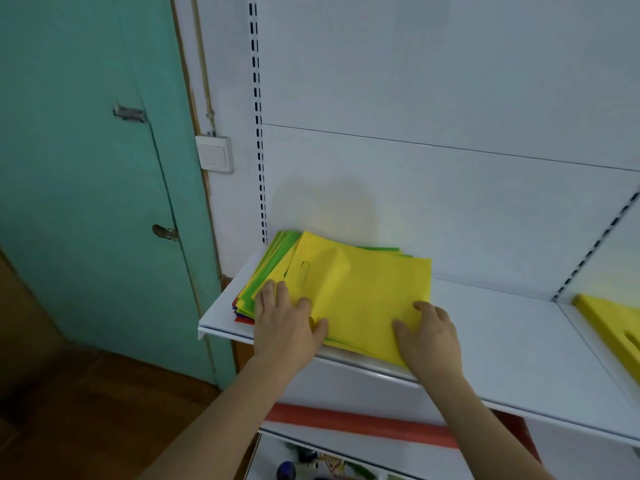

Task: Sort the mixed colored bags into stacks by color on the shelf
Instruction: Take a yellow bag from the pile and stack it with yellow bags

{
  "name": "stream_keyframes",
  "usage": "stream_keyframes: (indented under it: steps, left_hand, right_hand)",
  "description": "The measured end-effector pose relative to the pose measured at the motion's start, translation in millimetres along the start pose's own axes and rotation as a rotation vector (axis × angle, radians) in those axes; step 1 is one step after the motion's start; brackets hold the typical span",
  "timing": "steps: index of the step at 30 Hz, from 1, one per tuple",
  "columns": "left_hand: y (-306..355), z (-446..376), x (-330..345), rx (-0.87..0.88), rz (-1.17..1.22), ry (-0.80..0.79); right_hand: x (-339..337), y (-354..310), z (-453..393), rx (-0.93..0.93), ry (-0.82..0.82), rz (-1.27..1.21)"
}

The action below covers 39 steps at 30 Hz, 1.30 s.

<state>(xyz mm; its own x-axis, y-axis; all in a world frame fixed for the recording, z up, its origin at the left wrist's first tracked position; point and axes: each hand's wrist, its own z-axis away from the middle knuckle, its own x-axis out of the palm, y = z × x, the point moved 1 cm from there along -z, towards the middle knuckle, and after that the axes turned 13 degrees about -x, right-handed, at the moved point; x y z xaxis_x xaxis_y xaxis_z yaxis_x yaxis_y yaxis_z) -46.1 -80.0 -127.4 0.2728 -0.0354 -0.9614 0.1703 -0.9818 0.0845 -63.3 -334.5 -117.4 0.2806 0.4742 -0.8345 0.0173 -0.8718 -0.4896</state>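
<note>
While both hands reach forward from the bottom of the view, a mixed pile of flat colored bags (270, 271) lies at the left end of a white shelf (502, 341), close to its front edge. On top of the pile is a yellow bag (363, 292) with a slot handle cut near its left side; green bags show beneath it along the left and back, and thin red and purple edges peek out at the lower left corner. The left hand (285, 323) rests flat on the left part of the top bag, fingers straight and spread, gripping nothing. The right hand (429, 337) sits at the bag's front right corner with its fingers bent onto the material; whether it pinches the bag or only presses it cannot be told. Well apart, at the far right of the shelf, lies a separate yellow stack (613, 323), partly cut off by the frame. Left of the shelving stands a green door (86, 168).
</note>
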Motion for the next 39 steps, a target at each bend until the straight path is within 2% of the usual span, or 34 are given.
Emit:
stream_keyframes:
  steps: [4,7,11,14,16,20,24,25,27,30,33,36,39]
  left_hand:
    - [6,-1,1,0.050,-0.010,-0.023]
    - [17,2,-1,0.143,0.067,-0.037]
    - [20,1,1,0.102,0.113,-0.057]
    - [19,-8,-1,0.074,0.129,-0.090]
    - [19,-16,-6,0.010,0.190,-0.094]
    - [16,-42,-10,-0.104,0.367,-0.092]
    - [22,-73,-22,-0.282,0.973,-0.362]
    - [24,-77,-26,-0.323,1.109,-0.373]
    - [28,-84,-34,-0.295,1.252,-0.230]
    - [31,-85,-40,-0.197,1.328,-0.070]
    - [33,-78,-37,-0.170,1.428,-0.117]
    - [37,-70,-28,-0.160,1.362,-0.180]
    - [45,-63,-24,-0.134,1.291,-0.189]
  right_hand:
    - [-4,3,-4,-0.015,0.133,-0.122]
    - [-6,14,-14,0.126,0.124,-0.238]
    - [-14,28,-29,0.317,0.171,-0.366]
    - [-23,35,-39,0.231,0.148,-0.241]
    - [-30,40,-44,0.142,0.199,-0.183]
    - [-47,47,-45,-0.053,0.368,-0.310]
    - [-65,47,-37,-0.103,0.482,-0.466]
    - [-71,45,-36,-0.095,0.505,-0.475]
    - [-82,38,-36,-0.083,0.534,-0.483]
    - [-88,35,-34,-0.093,0.588,-0.478]
    - [-75,37,-27,-0.110,0.578,-0.443]
    - [-59,42,-20,-0.081,0.409,-0.406]
    - [-60,49,-14,-0.041,0.424,-0.347]
